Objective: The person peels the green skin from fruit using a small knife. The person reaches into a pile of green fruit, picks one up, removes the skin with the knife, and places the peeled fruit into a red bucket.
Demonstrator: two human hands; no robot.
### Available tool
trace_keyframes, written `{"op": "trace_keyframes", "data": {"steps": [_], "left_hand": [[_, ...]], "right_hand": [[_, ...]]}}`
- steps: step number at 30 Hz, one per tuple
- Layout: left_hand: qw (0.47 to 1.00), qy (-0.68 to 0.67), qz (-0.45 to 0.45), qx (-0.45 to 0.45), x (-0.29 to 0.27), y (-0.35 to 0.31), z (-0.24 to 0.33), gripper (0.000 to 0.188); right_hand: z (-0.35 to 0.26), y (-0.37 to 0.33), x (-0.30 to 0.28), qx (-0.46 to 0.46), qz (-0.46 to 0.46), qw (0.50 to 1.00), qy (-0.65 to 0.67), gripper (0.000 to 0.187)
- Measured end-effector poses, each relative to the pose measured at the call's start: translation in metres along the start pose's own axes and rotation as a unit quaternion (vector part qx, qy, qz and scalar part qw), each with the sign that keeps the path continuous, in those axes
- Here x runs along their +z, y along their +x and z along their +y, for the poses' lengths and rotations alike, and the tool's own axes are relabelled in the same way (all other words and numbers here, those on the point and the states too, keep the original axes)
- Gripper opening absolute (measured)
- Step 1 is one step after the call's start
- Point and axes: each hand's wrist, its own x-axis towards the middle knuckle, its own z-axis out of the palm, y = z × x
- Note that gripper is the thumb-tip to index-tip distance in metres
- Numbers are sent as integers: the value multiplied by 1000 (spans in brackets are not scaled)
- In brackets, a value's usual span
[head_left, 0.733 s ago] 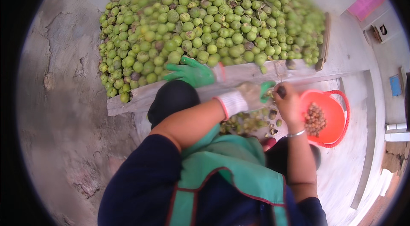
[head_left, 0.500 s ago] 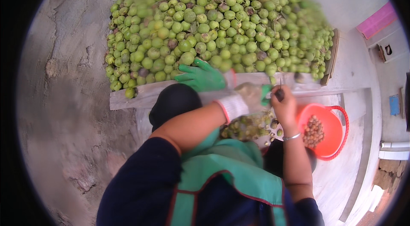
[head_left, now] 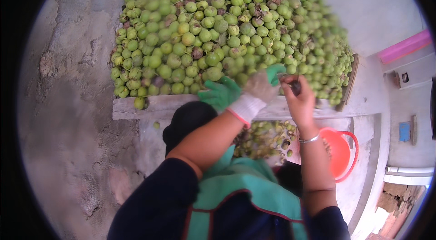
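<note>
In the head view, the left hand [head_left: 263,82], in a pale glove with green-coated fingers, was at the front edge of a heap of green fruits [head_left: 218,36]. Its fingers were bent toward the right hand [head_left: 300,99]; whether they grasped anything could not be told through the blur. The bare right hand, with a silvery bracelet [head_left: 309,139] at the wrist, was just beside it, thumb and fingers closed around a small dark object [head_left: 295,87] too blurred to name. The heap, some of it browned, lay behind a pale wooden board [head_left: 163,104]. A loose green glove [head_left: 221,95] lay by the board, left of the gloved wrist. Between the forearms, below the board, were scattered green and brown scraps [head_left: 261,138]. A red bucket [head_left: 339,156] stood right of the right forearm, which partly covered it
</note>
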Motion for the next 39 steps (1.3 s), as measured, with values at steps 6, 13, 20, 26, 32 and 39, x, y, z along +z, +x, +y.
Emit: {"op": "trace_keyframes", "data": {"steps": [6, 13, 20, 26, 32, 39], "left_hand": [[739, -575, 138, -324, -59, 49, -13, 39], [585, -748, 212, -232, -44, 72, -54, 53], [600, -729, 210, -252, -67, 71, -45, 53], [607, -715, 199, -284, -74, 72, -48, 47], [536, -840, -83, -8, -43, 76, -47, 40], [722, -683, -104, -29, 1, 49, -10, 37]], "right_hand": [[-12, 114, 65, -42, -43, 992, -111, 19], [49, 217, 140, -44, -114, 923, -364, 27], [71, 243, 166, 22, -168, 888, -428, 35], [31, 211, 124, -64, -120, 972, -191, 38], [-18, 128, 67, 193, -123, 962, 150, 30], [-11, 60, -4, 14, -10, 991, -131, 30]]}}
